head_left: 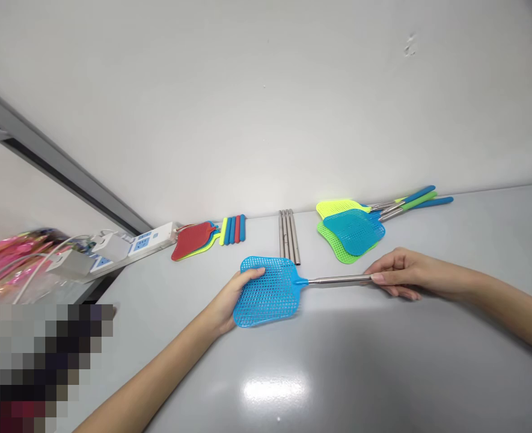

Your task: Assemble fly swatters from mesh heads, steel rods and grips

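Note:
A blue fly swatter (270,294) with a perforated head is held level above the grey table. My left hand (230,304) grips the left side of its head, thumb on top and the other fingers hidden underneath. Out of the head's neck runs a metal rod to the right. My right hand (398,273) pinches the rod's far end between thumb and forefinger, its other fingers loosely curled. No coloured grip shows on this rod. Just behind the swatter's head lie several loose metal rods (288,237), side by side.
Against the wall on the right, several swatters with coloured grips (353,231) lie in a pile. Left of the rods are a row of coloured grips (232,230) and stacked loose swatter heads (193,240). A power strip (152,239) with plugs and cables edges the table's left side.

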Tool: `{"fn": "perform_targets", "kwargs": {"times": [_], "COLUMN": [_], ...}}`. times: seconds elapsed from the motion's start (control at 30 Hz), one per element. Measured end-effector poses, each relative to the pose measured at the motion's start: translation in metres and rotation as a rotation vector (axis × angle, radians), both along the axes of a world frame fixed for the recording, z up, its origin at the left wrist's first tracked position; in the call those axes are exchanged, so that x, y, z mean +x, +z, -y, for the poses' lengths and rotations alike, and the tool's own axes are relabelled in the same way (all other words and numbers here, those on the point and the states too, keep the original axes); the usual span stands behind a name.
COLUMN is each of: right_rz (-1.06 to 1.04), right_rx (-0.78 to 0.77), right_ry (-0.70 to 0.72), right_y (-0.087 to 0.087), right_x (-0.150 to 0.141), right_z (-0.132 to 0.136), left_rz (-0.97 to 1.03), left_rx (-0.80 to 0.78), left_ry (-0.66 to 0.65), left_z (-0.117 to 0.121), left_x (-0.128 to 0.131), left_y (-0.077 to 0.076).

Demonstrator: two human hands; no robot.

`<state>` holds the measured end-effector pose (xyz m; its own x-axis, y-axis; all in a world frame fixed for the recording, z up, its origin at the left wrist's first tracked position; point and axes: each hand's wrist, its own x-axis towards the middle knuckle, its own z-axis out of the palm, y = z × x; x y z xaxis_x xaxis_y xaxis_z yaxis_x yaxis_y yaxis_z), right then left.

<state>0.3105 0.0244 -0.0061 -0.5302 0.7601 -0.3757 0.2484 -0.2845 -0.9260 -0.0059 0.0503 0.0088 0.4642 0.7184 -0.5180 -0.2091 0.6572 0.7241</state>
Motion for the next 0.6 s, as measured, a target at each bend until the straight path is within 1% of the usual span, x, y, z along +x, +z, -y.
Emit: {"fn": "perform_targets", "kwargs": {"times": [0.17,0.3,0.6], "right_rz": [0.017,0.032,0.056], "right_rx": [0.004,0.019,0.025], "right_ry": [0.006,0.031,0.027], "right_y": [0.0009,0.0004,0.0014], "right_x": [0.0001,0.0013,-0.0007], "right_z": [0.0002,-0.0007,-0.0012], "left_rz": [-0.057,-0.075,-0.137], "left_rx": [0.019,0.061,0.103], "left_ry": [0.043,0.049,0.075], "left_z": [0.0016,0.0021,0.0011], "left_x": [0.001,0.0018,0.0015], "left_y": [0.0009,0.002,-0.0022]}}
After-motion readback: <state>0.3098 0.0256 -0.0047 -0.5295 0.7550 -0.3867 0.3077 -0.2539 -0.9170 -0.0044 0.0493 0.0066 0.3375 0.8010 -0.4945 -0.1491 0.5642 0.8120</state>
